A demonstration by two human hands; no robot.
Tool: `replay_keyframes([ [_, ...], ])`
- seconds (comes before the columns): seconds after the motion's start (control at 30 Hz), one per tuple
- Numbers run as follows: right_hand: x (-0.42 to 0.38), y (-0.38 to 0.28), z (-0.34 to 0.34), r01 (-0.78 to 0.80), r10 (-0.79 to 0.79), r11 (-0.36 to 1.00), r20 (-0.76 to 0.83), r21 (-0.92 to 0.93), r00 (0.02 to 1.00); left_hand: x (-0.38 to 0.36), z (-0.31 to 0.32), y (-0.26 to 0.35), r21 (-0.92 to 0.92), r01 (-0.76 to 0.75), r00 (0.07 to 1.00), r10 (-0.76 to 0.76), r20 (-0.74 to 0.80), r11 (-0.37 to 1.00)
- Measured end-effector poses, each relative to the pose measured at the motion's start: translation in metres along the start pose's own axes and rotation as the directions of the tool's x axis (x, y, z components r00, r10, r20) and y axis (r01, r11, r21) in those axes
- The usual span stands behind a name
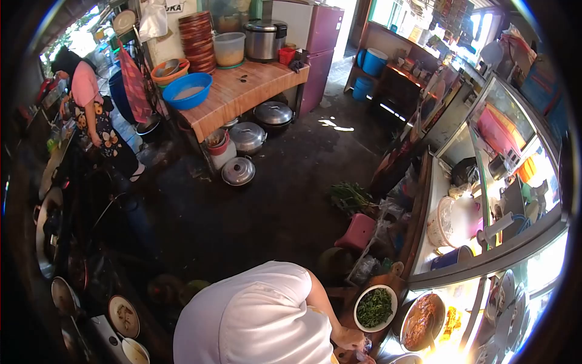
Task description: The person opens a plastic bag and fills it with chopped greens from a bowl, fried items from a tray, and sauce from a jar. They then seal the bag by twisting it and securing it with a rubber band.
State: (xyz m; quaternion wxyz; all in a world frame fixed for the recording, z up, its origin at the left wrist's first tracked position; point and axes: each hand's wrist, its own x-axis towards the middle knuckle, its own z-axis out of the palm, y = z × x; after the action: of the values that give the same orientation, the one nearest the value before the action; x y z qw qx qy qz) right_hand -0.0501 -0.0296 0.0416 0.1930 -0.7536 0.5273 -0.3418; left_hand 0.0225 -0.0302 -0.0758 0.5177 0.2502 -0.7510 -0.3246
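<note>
At the bottom edge, a white-sleeved arm reaches to the right and ends in my left hand point(347, 338). Its fingers are closed beside a small, shiny, clear piece that looks like plastic; what they grip is too small to make out. Only a bit of my right hand point(366, 359) shows below it, fingers curled and mostly cut off by the frame. Just above the hands stands a white bowl point(357, 321) of chopped green leaves point(374, 307). To its right is a metal pan point(405, 330) of reddish-orange food point(420, 323) with a spoon in it.
A glass display case point(512, 233) borders the right side. A pink stool point(356, 231) and leafy greens point(351, 198) are on the dark floor. Beyond, a wooden table point(242, 91) holds a blue basin point(188, 92) and a rice cooker point(265, 41). Another person point(88, 100) stands at far left.
</note>
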Motion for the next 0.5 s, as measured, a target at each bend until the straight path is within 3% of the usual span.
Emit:
replay_keyframes([
  [0.27,0.040,-0.022,0.004,0.085,-0.084,0.992,-0.012,0.088,0.996,-0.007,0.010,-0.014,0.241,-0.131,0.979,0.087,0.187,0.962],
  [0.37,0.055,-0.029,0.006,0.117,-0.117,0.986,-0.010,0.119,0.993,0.009,-0.001,-0.003,0.212,-0.090,0.987,0.058,0.152,0.973],
  [0.5,0.076,-0.040,0.007,0.174,-0.176,0.972,0.001,0.157,0.984,0.046,-0.035,0.041,0.046,0.024,0.999,-0.023,-0.028,0.999],
])
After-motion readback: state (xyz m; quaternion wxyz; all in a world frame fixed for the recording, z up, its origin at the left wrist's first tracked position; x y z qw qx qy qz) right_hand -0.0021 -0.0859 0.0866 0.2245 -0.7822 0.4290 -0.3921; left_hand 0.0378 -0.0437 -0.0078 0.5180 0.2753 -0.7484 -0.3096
